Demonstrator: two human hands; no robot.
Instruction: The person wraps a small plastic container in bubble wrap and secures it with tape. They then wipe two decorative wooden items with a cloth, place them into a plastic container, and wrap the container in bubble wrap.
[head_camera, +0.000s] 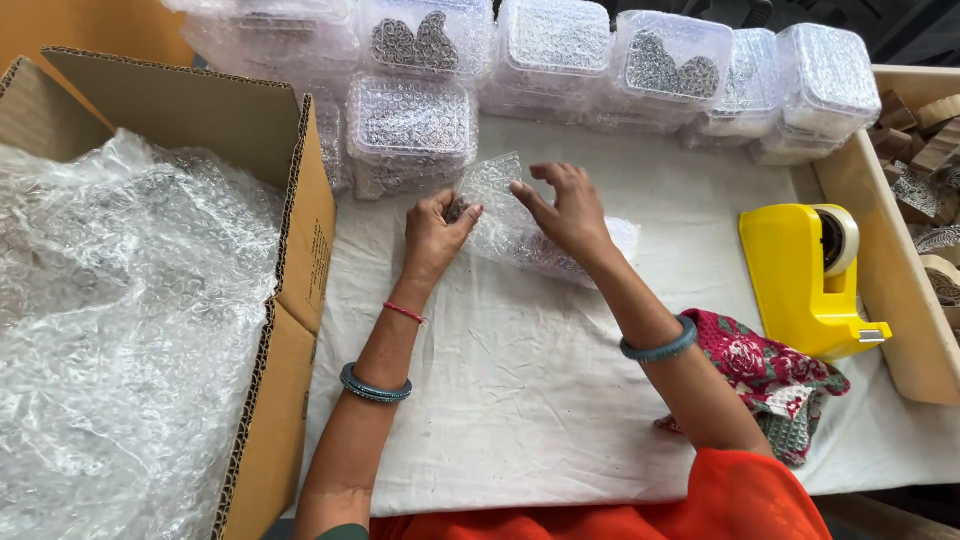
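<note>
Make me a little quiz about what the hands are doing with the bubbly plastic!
1. True or false: both hands touch the sheet of bubble wrap on the white cloth.
2. Which colour is the tape dispenser? A red, B yellow, C blue.
3. What fills the cardboard box beside the left hand?

Key
1. True: the left hand pinches its edge against a small dark piece, and the right hand presses on top.
2. B, yellow.
3. Loose bubble wrap.
</note>
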